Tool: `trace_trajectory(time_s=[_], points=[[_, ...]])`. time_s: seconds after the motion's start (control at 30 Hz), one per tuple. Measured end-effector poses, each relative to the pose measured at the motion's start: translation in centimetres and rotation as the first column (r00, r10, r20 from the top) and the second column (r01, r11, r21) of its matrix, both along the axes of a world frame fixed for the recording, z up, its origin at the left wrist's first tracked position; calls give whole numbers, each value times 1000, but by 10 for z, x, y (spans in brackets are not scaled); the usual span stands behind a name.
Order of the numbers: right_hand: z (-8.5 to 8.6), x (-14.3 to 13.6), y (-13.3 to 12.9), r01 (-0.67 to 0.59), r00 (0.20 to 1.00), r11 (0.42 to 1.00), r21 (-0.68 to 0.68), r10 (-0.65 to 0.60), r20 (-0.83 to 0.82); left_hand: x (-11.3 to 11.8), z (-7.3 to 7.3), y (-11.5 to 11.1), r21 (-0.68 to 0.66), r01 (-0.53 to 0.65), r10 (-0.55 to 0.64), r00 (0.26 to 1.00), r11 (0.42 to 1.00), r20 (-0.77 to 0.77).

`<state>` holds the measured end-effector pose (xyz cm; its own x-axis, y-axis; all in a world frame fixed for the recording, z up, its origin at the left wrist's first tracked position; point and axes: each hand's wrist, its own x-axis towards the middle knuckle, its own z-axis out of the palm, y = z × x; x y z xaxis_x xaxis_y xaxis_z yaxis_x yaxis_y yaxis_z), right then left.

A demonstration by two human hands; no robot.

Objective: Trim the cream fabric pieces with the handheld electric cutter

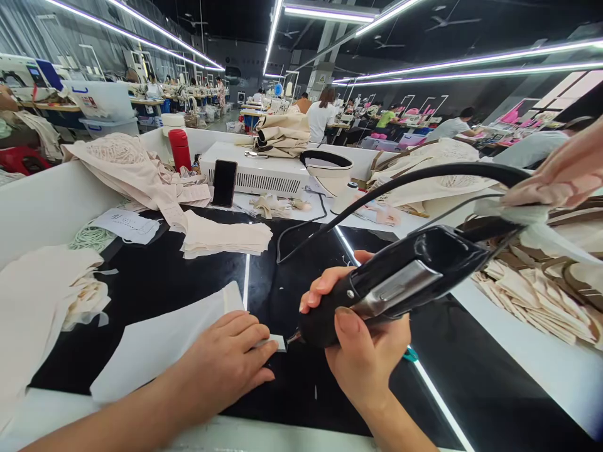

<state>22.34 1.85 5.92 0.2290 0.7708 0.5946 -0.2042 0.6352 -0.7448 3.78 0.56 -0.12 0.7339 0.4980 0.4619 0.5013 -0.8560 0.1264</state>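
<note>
My right hand (362, 351) is wrapped round a black corded hand tool (400, 276) with a silver lever and a thin metal tip. The tool slants down to the left, its tip at the end of a small white strip (279, 342). My left hand (235, 351) presses on that strip, its fingers close together and slightly bent. Beside it a white fabric piece (160, 342) lies on the black work surface (287, 402), its end reaching under my left hand. Whether strip and fabric are joined is hidden. The tool's thick cable (424, 172) arches behind it.
Stacked cream fabric pieces (223, 235) lie ahead, near a phone (225, 183) and a white vented box (264, 169). More fabric (42, 301) is at the left, piles (537, 301) at the right. What looks like another hand (560, 169) is near the cable. Several people work behind.
</note>
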Motion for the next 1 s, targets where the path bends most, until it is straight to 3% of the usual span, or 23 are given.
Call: trace_trajectory(time_s=[0.23,1.0], points=[[1,5,5,47,999,999,3,-47,11,-2,0,1,-6,-27,26,999,1000,-36],[1,-5,8,-44,998,999,20,45,-42,-3,1,3,-29,-15,14,1000,999,-24]])
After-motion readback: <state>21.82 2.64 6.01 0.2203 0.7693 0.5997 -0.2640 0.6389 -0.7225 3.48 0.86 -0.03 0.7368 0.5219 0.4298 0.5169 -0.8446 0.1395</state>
